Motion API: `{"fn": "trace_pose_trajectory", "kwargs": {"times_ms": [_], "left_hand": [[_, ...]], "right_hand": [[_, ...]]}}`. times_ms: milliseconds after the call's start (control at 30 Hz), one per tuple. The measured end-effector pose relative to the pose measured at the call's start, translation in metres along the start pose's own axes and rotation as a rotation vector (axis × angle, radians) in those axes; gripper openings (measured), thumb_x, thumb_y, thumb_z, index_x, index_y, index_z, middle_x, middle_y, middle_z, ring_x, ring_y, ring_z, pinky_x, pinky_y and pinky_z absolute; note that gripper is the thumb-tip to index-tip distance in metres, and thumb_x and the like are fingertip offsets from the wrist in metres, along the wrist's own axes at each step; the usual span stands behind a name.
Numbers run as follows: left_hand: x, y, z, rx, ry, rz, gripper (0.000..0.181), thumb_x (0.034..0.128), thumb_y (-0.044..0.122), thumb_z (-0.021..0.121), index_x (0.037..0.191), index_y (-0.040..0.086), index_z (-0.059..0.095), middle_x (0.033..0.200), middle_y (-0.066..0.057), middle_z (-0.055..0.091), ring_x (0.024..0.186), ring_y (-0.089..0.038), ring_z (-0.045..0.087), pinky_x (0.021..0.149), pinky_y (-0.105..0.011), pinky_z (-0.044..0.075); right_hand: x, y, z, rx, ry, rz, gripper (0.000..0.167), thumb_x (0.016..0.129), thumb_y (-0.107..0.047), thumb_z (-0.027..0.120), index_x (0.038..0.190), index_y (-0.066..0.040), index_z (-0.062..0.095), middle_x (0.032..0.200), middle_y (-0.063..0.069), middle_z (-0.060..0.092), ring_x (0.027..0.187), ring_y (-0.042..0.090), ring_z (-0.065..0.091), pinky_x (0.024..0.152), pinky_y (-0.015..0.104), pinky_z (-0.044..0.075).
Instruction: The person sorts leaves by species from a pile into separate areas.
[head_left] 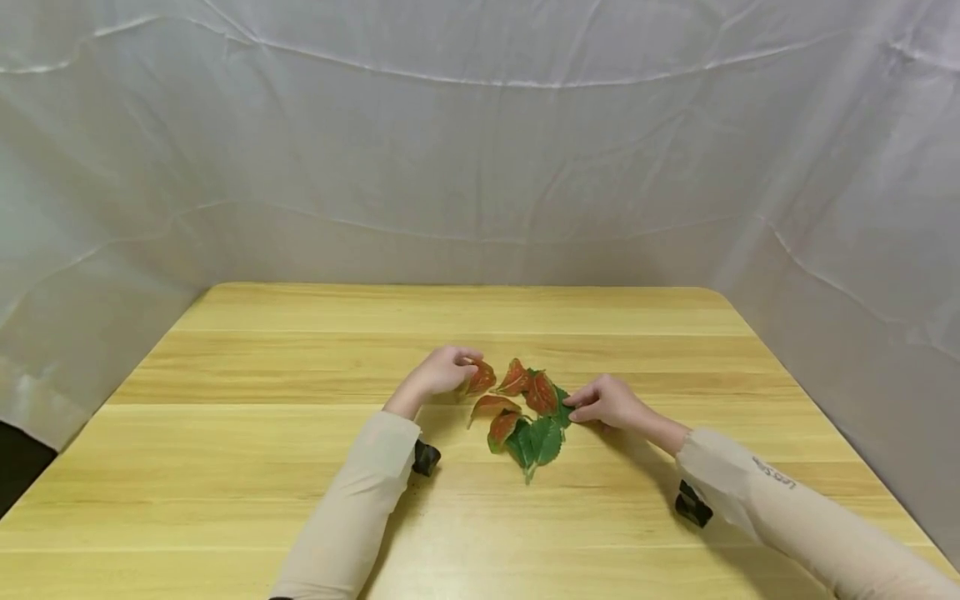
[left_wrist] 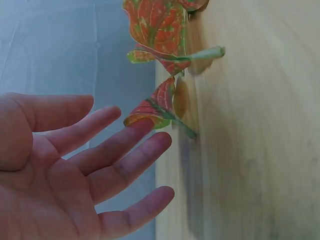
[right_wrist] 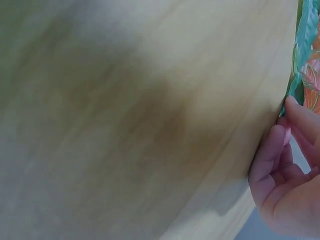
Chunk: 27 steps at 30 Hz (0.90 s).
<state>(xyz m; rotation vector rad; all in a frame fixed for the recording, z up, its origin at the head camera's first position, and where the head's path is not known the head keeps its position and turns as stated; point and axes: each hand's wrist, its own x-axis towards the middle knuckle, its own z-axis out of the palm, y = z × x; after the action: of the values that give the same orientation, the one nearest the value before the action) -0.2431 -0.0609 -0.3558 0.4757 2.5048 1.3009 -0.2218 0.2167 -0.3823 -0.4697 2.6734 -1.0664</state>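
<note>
Several artificial leaves, red-orange and green, lie in a loose cluster at mid-table. At its left, my left hand [head_left: 448, 371] is over a red leaf [head_left: 482, 379]. In the left wrist view the fingers are spread and relaxed, and a fingertip overlaps the edge of that small red leaf [left_wrist: 162, 100]; whether they touch cannot be told. On the right side, my right hand [head_left: 611, 404] pinches the edge of a green leaf [head_left: 562, 410] between thumb and index finger. A red leaf [head_left: 540, 393] partly covers this green leaf. The right wrist view shows its serrated edge [right_wrist: 306, 35] at the thumb tip.
Nearer the front of the cluster are more green leaves [head_left: 546, 439] beside a curled red leaf [head_left: 495, 406]. The wooden table [head_left: 225, 467] is enclosed at the back and sides by pale hanging sheets [head_left: 480, 167]. Dark wrist devices [head_left: 427, 458] sit under both sleeves.
</note>
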Motion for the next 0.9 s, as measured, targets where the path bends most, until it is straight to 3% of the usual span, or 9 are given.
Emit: {"fn": "trace_pose_trajectory", "kwargs": {"times_ms": [233, 600, 900], "left_hand": [[0.005, -0.003, -0.001, 0.024, 0.0, -0.044, 0.027, 0.0905, 0.008, 0.05, 0.112, -0.005, 0.059, 0.118, -0.018, 0.054, 0.108, -0.03, 0.049, 0.09, -0.04, 0.038], [0.005, -0.004, -0.006, -0.065, 0.228, -0.097, 0.014, 0.0789, -0.005, 0.062, 0.09, -0.001, 0.069, 0.085, -0.009, 0.065, 0.08, -0.021, 0.058, 0.072, -0.029, 0.047], [-0.002, -0.016, -0.022, -0.089, 0.285, -0.118, 0.014, 0.0802, -0.006, 0.06, 0.091, -0.002, 0.068, 0.088, -0.013, 0.065, 0.078, -0.02, 0.059, 0.063, -0.025, 0.047]], "right_hand": [[-0.001, -0.001, 0.002, 0.023, -0.004, -0.001, 0.022, 0.074, -0.004, 0.071, 0.095, 0.004, 0.068, 0.078, 0.01, 0.067, 0.036, 0.006, 0.037, 0.038, 0.024, 0.038], [-0.001, 0.001, 0.001, 0.014, -0.007, -0.02, 0.022, 0.074, -0.004, 0.071, 0.095, 0.004, 0.068, 0.078, 0.01, 0.067, 0.036, 0.006, 0.036, 0.038, 0.024, 0.038], [-0.002, 0.002, -0.001, 0.011, -0.006, 0.016, 0.022, 0.074, -0.004, 0.071, 0.095, 0.002, 0.069, 0.086, 0.014, 0.067, 0.037, 0.007, 0.038, 0.037, 0.024, 0.038]]}}
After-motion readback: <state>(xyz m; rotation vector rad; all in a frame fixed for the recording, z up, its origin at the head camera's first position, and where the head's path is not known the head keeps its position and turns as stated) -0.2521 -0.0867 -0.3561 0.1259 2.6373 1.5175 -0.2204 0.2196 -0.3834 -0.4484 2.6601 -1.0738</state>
